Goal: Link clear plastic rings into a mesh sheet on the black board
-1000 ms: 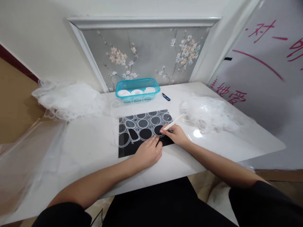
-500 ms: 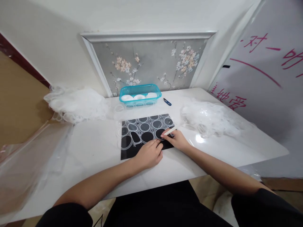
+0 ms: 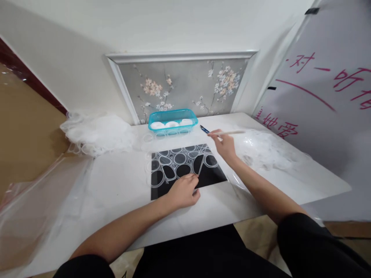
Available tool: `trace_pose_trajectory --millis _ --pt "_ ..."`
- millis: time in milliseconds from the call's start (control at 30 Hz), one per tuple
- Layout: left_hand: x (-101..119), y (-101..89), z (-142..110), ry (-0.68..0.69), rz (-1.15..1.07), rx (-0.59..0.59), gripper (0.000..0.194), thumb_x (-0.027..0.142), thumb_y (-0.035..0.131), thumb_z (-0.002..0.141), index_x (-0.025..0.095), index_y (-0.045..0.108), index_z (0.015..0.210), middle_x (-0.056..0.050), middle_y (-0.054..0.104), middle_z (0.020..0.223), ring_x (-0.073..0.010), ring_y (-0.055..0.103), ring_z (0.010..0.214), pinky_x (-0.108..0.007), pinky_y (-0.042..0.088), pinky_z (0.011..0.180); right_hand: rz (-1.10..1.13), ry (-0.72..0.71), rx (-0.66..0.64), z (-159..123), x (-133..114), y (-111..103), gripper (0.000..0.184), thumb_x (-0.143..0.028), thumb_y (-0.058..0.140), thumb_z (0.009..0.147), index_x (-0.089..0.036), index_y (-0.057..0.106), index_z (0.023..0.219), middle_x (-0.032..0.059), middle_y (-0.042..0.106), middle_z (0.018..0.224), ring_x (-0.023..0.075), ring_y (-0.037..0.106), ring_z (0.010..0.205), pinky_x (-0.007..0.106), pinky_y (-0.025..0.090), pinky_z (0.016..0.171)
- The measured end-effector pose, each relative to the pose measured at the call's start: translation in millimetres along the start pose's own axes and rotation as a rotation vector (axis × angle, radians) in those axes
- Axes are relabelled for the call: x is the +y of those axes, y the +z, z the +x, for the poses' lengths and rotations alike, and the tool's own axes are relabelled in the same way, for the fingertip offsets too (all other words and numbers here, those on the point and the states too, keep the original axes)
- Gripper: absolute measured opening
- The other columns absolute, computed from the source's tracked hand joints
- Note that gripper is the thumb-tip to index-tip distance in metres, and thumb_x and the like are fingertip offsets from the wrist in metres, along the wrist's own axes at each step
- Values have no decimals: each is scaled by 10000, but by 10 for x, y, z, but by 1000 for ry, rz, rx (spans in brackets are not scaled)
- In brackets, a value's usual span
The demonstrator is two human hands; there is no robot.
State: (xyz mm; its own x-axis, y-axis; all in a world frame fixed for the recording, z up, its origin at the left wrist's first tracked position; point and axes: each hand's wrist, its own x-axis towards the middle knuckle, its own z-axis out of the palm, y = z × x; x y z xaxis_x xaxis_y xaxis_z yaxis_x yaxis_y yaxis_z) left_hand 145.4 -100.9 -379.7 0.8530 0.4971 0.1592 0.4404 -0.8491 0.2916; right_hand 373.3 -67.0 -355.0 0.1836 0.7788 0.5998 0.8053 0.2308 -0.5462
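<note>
Head view: from my remote station I see a white table (image 3: 121, 173) spanning the workspace; a whiteboard (image 3: 348, 162) with magenta writing stands at its right; a framed floral panel (image 3: 185, 87) is on the wall behind. A heap of white rings (image 3: 100, 133) lies at the table's far left; a heap of clear rings (image 3: 269, 150) lies at its right. A black sheet (image 3: 213, 175) lies flat between them; a clear ring lattice (image 3: 172, 159) covers most of it, overhanging the left edge. A teal basket (image 3: 174, 116) stands beyond the sheet, holding white pads (image 3: 172, 124). The left hand (image 3: 182, 192) rests at the sheet's near edge; a lattice strand rises from its fingertips; I cannot tell whether they pinch it. The right hand (image 3: 225, 147) is closed on a white stick (image 3: 232, 133), which points right; blue snips (image 3: 204, 129) lie near its fingertips; I cannot tell whether these touch.
</note>
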Motion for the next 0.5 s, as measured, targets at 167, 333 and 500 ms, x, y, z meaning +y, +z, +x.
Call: trace_pose_trajectory --millis 167,333,500 --pt "-43 54 29 46 -10 52 120 189 482 813 161 548 908 -112 642 1075 -235 586 1056 -361 463 946 237 97 -95 -117 -12 -113 338 -446 479 896 -191 685 812 50 703 864 198 633 773 288 455 709" --pt "-65 84 104 9 -73 76 71 192 472 823 166 537 834 -98 646 953 -234 605 976 -352 489 862 252 189 -26 -236 104 -241 336 -451 504 878 -183 687 791 54 706 872 200 635 790 300 462 724" --pt "-77 36 104 -49 -148 83 28 210 513 797 186 510 782 -71 642 926 -220 608 940 -335 496 808 397 197 87 124 138 -128 349 -485 537 844 -168 653 753 72 700 824 211 647 818 322 476 772"
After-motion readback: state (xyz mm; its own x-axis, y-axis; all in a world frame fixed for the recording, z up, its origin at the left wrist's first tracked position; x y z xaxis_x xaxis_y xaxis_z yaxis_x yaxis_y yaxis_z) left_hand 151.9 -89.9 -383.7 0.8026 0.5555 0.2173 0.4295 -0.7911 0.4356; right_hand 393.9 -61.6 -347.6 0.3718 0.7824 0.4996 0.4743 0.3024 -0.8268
